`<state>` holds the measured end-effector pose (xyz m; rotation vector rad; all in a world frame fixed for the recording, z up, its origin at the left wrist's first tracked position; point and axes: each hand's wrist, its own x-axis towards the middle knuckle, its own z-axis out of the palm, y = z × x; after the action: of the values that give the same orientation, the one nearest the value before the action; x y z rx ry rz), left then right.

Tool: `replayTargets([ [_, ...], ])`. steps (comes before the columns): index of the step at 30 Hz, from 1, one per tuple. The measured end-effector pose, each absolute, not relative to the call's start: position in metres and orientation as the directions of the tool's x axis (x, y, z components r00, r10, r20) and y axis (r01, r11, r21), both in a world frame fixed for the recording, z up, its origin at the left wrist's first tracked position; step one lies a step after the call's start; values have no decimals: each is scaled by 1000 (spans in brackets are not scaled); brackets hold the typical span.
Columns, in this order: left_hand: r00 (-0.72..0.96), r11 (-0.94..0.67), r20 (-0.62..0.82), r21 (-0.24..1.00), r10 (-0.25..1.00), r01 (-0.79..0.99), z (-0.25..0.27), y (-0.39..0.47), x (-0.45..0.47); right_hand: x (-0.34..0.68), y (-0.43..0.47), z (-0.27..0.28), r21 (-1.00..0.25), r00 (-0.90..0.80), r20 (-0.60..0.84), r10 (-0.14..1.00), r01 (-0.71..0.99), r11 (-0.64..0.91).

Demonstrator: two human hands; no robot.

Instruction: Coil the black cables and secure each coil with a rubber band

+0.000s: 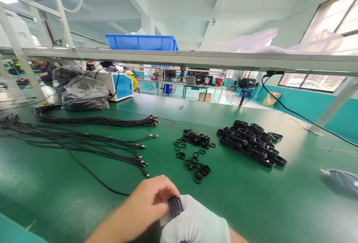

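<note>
My bare left hand and my white-gloved right hand meet near the front of the green table. Between them is a coiled black cable, its loops packed side by side. The thumb and fingers of my left hand grip its left side. My right hand is wrapped round the other side, and the glove hides part of the coil. A length of black cable runs from behind my left hand towards the left. Beyond my hands lie loose black rings, with a denser heap of rings farther back.
Straight black cables with metal plugs spread over the left side, below a thicker cable bundle. Coiled cables are piled at right. A plastic bag and a blue-white machine stand back left. A shelf crosses above.
</note>
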<state>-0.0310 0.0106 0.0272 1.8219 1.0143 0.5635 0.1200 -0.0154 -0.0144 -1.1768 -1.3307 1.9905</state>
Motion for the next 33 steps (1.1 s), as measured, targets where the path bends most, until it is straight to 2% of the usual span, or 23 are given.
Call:
replayTargets([
  [2,640,-142,-160,908,751,394,33,32,-32,123,-15,-8,-922,-519,-353,779,51,-384],
  [3,644,-155,-173,894,745,419,33,42,-27,124,-16,-4,-929,-517,-335,787,40,-369],
  [7,599,-342,-75,762,797,551,9,67,17,132,-17,8,-926,-511,-331,793,16,-377],
  [10,615,-416,-81,667,784,618,-13,71,52,137,-16,7,-924,-501,-326,802,-12,-382],
  [14,604,-459,-128,533,787,711,-24,69,68,141,-16,5,-881,-508,-339,792,-123,-456],
  [17,552,-436,-129,479,824,762,-19,66,56,139,-19,9,-814,-533,-358,767,-224,-536],
  [21,475,-388,-69,480,877,787,-5,61,23,145,-17,19,-817,-445,-314,838,-322,-478],
  [24,440,-363,-32,515,897,777,4,58,3,167,-7,25,-752,-358,-187,915,-547,-367],
  [26,427,-347,-25,540,904,767,6,57,0,186,1,26,-710,-234,-142,962,-652,-264],
  [29,453,-361,-15,581,891,729,2,53,12,204,9,23,-748,-41,-242,969,-629,-213],
  [33,506,-393,1,631,862,669,-12,49,39,204,12,14,-780,-36,-275,961,-576,-245],
])
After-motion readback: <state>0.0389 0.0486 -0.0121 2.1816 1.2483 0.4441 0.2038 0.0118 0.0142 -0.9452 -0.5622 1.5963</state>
